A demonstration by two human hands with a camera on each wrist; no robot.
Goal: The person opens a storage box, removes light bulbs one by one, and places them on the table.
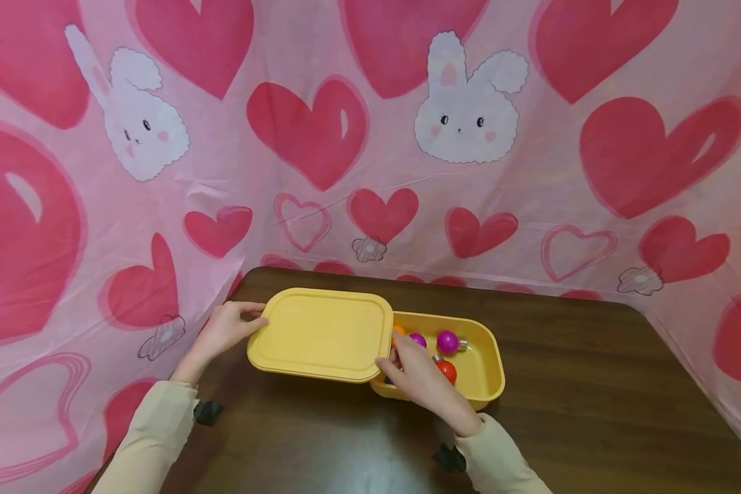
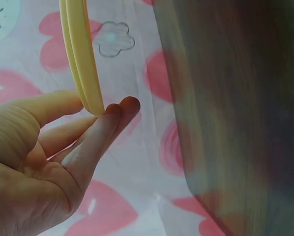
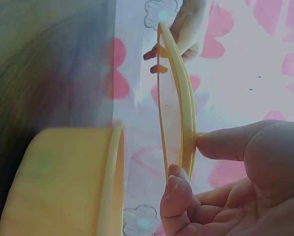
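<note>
Between my two hands, raised over the brown table (image 1: 593, 384), is the yellow lid (image 1: 321, 333); it is to the left of the yellow box (image 1: 481, 357), and in the head view its right end hides a part of the box's left side; the right wrist view shows a gap between the two. My left hand (image 1: 225, 329) pinches the left end of the lid with thumb and fingertips; my right hand (image 1: 422, 374) pinches the right end, the thumb on the upper face and the fingers bent against the under face.

I suppose the lid is of plastic, light and rather stiff, because it looks flat between two small pinches; its smooth face could be a little slippery, so the raised rim seems to me the better place for holding, at the middle of each short end; I do not expect it to break easily.

Inside the box lie round bulbs, among them a purple bulb (image 1: 448, 342) and a red bulb (image 1: 447, 371); these may be more fragile, if they are of glass, which I cannot tell; behind everything hangs a pink cloth (image 1: 377, 158) with hearts and rabbits.
</note>
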